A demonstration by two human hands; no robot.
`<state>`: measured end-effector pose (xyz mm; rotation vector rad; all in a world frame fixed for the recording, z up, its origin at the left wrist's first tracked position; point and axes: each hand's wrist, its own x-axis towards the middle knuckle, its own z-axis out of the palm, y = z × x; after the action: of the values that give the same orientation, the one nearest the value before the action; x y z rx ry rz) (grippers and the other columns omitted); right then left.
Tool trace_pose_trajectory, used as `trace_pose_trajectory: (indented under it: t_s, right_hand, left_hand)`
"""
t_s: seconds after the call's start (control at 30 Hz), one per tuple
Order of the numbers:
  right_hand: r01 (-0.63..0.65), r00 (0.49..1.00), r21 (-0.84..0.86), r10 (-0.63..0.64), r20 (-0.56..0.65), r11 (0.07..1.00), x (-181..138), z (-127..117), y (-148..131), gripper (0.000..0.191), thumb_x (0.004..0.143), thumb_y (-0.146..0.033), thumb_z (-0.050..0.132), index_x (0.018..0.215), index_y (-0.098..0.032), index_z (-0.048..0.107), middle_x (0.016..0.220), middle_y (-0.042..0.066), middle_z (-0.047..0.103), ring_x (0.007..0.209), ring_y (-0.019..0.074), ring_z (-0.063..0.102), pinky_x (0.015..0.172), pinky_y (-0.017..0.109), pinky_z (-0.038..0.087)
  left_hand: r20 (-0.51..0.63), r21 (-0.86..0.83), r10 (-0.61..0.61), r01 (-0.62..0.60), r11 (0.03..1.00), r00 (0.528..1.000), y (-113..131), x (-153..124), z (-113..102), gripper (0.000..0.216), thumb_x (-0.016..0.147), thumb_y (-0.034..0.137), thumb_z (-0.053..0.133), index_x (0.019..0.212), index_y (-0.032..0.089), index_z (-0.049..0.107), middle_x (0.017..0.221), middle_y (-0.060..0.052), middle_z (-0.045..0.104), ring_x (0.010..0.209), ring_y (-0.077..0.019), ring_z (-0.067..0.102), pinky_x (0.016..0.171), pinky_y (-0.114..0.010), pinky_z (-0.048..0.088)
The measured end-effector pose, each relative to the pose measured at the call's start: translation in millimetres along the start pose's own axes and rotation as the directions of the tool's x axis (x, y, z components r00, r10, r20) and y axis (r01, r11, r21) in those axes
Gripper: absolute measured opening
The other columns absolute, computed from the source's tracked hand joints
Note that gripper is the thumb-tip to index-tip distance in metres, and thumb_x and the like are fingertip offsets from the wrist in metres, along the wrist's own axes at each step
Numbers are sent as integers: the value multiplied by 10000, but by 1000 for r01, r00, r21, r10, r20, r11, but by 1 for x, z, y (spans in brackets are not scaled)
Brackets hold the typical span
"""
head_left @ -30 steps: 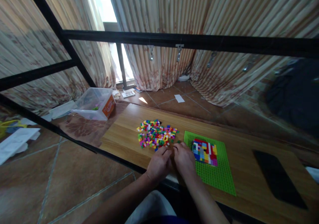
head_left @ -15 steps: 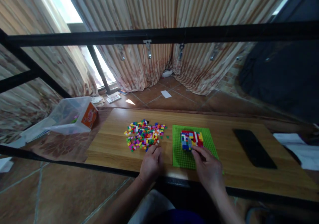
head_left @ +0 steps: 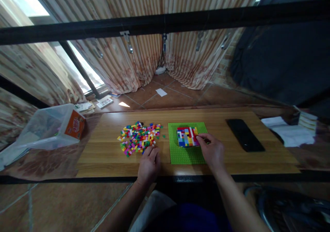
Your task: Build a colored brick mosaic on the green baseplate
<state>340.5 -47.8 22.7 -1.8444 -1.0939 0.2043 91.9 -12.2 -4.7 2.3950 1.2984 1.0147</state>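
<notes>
A block of multicoloured toy building bricks point(head_left: 187, 136) stands on a green studded baseplate point(head_left: 188, 156). My right hand point(head_left: 212, 151) reaches in from the right, thumb and forefinger pinched at the block's right edge; whatever is between the fingertips is too small to tell. Left of the plate lies a loose pile of small bricks point(head_left: 139, 137) in many colours. At the pile's near edge my left hand point(head_left: 149, 165) rests on the wooden table, fingers curled closed, their inside hidden. One small green brick point(head_left: 164, 136) lies between pile and plate.
A black phone-like slab point(head_left: 244, 134) lies on the table point(head_left: 103, 159) to the right. A clear plastic bin point(head_left: 48, 129) with an orange label stands off the left end. White paper point(head_left: 288, 132) lies beyond the right end. A dark metal bar point(head_left: 144, 25) crosses in front of the curtains.
My right hand has shifted from the brick block's near side to its right edge. My left hand stays closed beside the pile. The camera view has turned and shifted.
</notes>
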Motion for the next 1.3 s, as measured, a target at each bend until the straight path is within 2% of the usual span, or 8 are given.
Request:
trace_pose_trajectory:
  t_s: [0.43,0.67,0.9,1.0,1.3]
  right_hand:
    - [87,996,-36,-86,27,996,-1,0,0,315,851,-406,511,879,-182,730,889,94,733,776,213,663,733,347,502]
    - [4,1000,23,-5,11,1000,0,1,6,334,819,-449,542,872,-170,718,873,107,733,760,218,661,723,361,509]
    - [-174,982,196,185,-35,965,2,5,9,354,771,-464,610,883,-144,714,860,120,737,775,224,671,737,378,521]
    - [-219,973,271,230,-8,937,4,10,9,376,740,-481,643,894,-145,715,839,110,738,752,218,672,713,371,529]
    - [-326,942,345,331,46,880,12,18,12,399,647,-481,727,862,-146,723,786,92,736,689,210,672,655,357,539]
  left_hand:
    - [18,0,-11,11,1000,1000,1,0,-1,171,906,147,452,965,191,606,958,-65,615,938,-183,611,854,-328,537]
    - [-7,-4,-4,4,1000,1000,2,1,-2,161,905,148,457,944,200,604,936,-57,610,892,-176,616,830,-319,539]
    - [-23,4,30,-30,1000,999,0,1,0,165,899,127,459,940,190,605,925,-56,612,882,-170,617,829,-307,541]
    - [-22,8,38,-37,999,999,-1,1,1,169,899,132,459,951,197,606,924,-55,621,898,-177,622,834,-320,544]
    - [1,8,9,-9,1000,1000,1,0,-1,152,915,160,456,952,203,597,935,-56,611,888,-173,617,836,-313,537]
